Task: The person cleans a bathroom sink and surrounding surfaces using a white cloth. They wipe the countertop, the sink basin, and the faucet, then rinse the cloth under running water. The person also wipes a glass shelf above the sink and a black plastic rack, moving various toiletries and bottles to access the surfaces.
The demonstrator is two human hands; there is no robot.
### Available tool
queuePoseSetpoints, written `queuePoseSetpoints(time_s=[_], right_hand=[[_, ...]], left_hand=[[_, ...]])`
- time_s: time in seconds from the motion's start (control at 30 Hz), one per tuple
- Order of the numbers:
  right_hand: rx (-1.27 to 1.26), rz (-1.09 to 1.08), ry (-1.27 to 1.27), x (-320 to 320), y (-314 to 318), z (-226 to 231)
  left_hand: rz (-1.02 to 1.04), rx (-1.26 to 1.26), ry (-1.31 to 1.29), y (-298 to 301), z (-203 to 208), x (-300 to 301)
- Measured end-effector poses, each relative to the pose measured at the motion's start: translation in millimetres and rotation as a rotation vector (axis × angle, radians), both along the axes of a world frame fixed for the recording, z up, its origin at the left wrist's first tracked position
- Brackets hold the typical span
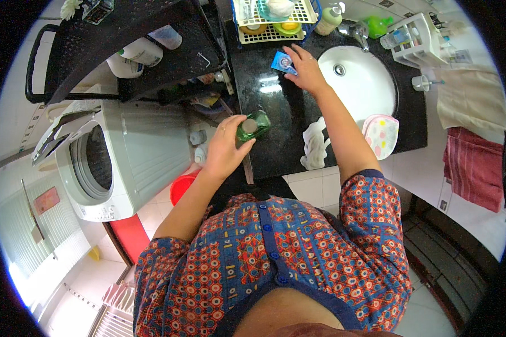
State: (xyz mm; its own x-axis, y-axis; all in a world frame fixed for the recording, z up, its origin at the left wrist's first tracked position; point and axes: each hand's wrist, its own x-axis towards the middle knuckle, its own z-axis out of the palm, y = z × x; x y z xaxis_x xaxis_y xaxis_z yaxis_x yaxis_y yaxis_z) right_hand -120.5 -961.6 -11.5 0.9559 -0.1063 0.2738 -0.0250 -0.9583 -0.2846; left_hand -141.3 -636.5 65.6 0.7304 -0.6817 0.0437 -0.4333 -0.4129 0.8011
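My left hand (224, 147) is wrapped round a green see-through bottle (260, 124) with a grey cap, at the left edge of the black countertop (275, 151). Farther off, my right hand (308, 72) reaches across the counter to a small blue box (281, 62) with a pale round picture on it. Thumb and forefinger lie on either side of this box, which seems to rest on the counter. Beneath my right forearm, a white twisted object (316, 147) lies near the counter's front edge.
A white basin (365, 95) is set in the counter, right of my hand. Behind stands a two-tier rack (270, 31) beside a pump bottle (328, 21). A spotted pad-like item (381, 137) sits by the basin. A washing machine (135, 151) and black shelf (123, 50) stand left.
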Motion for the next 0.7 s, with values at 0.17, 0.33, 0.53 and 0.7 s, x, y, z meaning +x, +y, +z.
queuePoseSetpoints(time_s=[0.17,0.33,0.53,0.7], right_hand=[[0.068,-0.057,-0.017,-1.7,8.4,2.6],[0.719,-0.01,0.215,-77.1,45.7,18.6],[1.037,-0.275,0.073,-104.0,58.0,-16.5],[0.713,-0.377,0.016,-115.7,57.8,-21.3]], left_hand=[[-0.082,-0.022,-0.086,-26.8,-2.8,4.3],[-0.14,-0.05,-0.097,-63.1,-16.1,20.4],[-0.305,-0.098,-0.036,-108.2,-34.6,35.1],[-0.26,-0.119,-0.054,-110.7,-46.9,35.4]])
